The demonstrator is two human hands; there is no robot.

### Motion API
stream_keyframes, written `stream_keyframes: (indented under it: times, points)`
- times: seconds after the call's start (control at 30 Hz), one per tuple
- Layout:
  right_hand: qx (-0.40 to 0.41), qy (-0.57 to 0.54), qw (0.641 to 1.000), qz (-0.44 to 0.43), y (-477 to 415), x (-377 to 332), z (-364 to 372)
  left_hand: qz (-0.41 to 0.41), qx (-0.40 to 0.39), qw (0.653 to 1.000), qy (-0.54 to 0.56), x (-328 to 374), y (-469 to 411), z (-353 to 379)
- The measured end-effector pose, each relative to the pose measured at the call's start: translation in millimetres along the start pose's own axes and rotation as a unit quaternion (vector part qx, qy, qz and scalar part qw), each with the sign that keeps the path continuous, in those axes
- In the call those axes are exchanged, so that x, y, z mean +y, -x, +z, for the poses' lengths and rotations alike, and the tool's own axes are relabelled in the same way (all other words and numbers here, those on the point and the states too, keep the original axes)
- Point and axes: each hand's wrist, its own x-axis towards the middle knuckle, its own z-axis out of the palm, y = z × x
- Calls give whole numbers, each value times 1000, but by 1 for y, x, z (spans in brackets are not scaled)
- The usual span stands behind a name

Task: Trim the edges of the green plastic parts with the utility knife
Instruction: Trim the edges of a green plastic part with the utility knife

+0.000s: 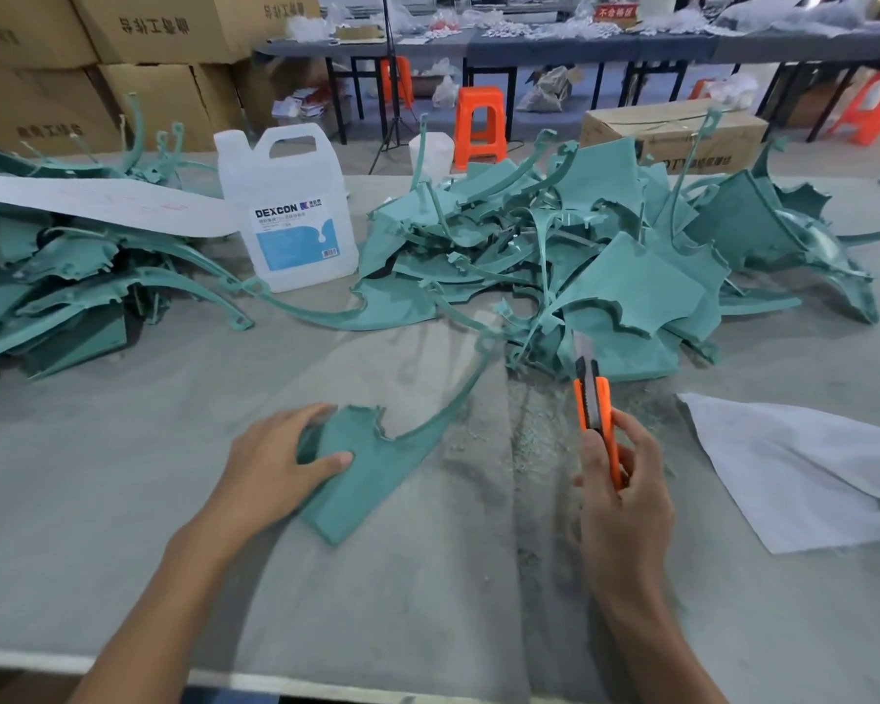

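Note:
A flat green plastic part (362, 475) with a long curved arm lies on the grey table (123, 500) in front of me. My left hand (280, 459) grips its left edge, thumb on top. My right hand (626, 490) holds an orange utility knife (596, 414) upright to the right of the part, blade out and pointing away from me, clear of the plastic. A big pile of green parts (605, 266) lies behind the knife. Another heap of green parts (62, 282) sits at the far left.
A white DEXCON jug (290, 210) stands between the two heaps. White paper sheets (793, 470) lie at the right, and a white strip (97, 200) rests on the left heap. Green shavings (534, 424) dust the table's middle. Cardboard boxes, orange stools and benches stand behind.

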Motion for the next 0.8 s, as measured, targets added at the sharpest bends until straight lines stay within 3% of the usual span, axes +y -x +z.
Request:
stream_keyframes:
  times: [0.13,0.27,0.5,0.67,0.8]
  points:
    - [-29,10,999,-43,5,-5,-4,-28,-13,999,11,12,8,13]
    - [-151,89,980,-97,19,-16,-6,-34,4,999,29,32,18,33]
    - [-286,313,892,-159,20,-40,1,-11,79,997,-20,54,24,61]
    - [-331,339,868,-146,18,-49,5,-3,102,995,-13,52,24,66]
    - [-318,357,867,-141,15,-47,3,-7,102,995,-16,51,24,67]
